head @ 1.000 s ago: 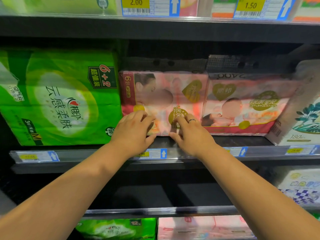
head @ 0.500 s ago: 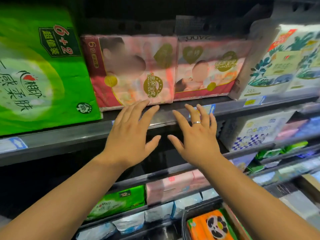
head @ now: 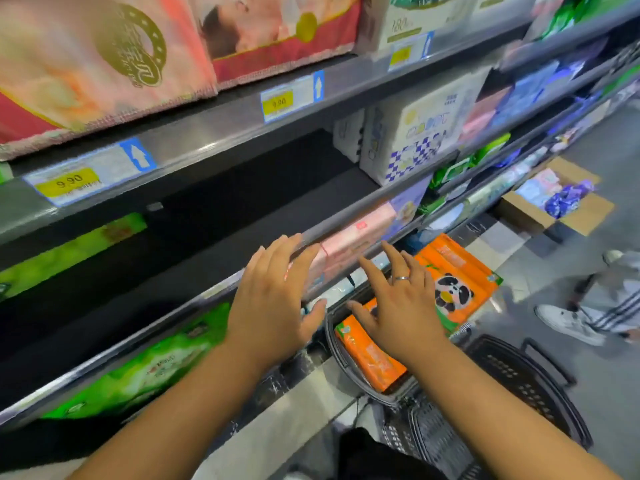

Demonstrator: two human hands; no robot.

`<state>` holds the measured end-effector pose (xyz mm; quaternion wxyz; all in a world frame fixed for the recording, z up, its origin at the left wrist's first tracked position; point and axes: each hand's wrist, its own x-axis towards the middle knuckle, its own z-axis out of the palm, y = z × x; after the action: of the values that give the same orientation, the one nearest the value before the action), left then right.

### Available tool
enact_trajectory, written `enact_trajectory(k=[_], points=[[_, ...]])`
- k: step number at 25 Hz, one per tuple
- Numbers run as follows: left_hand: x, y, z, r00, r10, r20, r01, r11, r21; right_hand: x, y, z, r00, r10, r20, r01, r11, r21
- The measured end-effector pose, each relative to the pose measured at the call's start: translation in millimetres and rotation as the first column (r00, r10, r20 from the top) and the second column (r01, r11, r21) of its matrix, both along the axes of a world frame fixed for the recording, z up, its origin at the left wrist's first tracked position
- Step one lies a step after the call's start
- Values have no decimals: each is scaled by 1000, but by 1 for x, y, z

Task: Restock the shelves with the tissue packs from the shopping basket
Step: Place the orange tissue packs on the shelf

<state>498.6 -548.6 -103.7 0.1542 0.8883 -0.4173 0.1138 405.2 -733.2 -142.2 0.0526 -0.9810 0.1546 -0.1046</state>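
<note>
Above the shopping basket (head: 512, 372), I now hold my left hand (head: 273, 306) and right hand (head: 398, 306) empty, fingers spread wide. They have dropped from the pink pack (head: 86, 64) just straightened on the upper shelf (head: 242, 126). Orange tissue packs (head: 457, 282) wait in the basket, so another pickup looks next.

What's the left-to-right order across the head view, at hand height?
green tissue pack on the low shelf → left hand → right hand → orange panda pack → another person's white shoe
</note>
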Motion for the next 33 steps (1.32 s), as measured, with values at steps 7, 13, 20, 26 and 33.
enact_trajectory(k=[7,13,20,26,33], points=[[-6,-86,-75,968,-32,-248,75,983,167,-39,-72,-71,964,-197,-176,227,959,172],[5,-169,-123,950,-96,-297,178,949,261,-48,-145,-121,912,-266,-312,333,925,184],[41,-263,-199,884,-184,-429,319,909,269,-34,-203,-193,842,-384,-379,479,855,198],[86,-338,-319,800,-161,-578,365,895,255,-16,-260,-290,744,-529,-408,651,711,265],[128,-406,-429,748,-124,-652,369,895,253,-7,-304,-392,537,-740,-404,820,345,457]])
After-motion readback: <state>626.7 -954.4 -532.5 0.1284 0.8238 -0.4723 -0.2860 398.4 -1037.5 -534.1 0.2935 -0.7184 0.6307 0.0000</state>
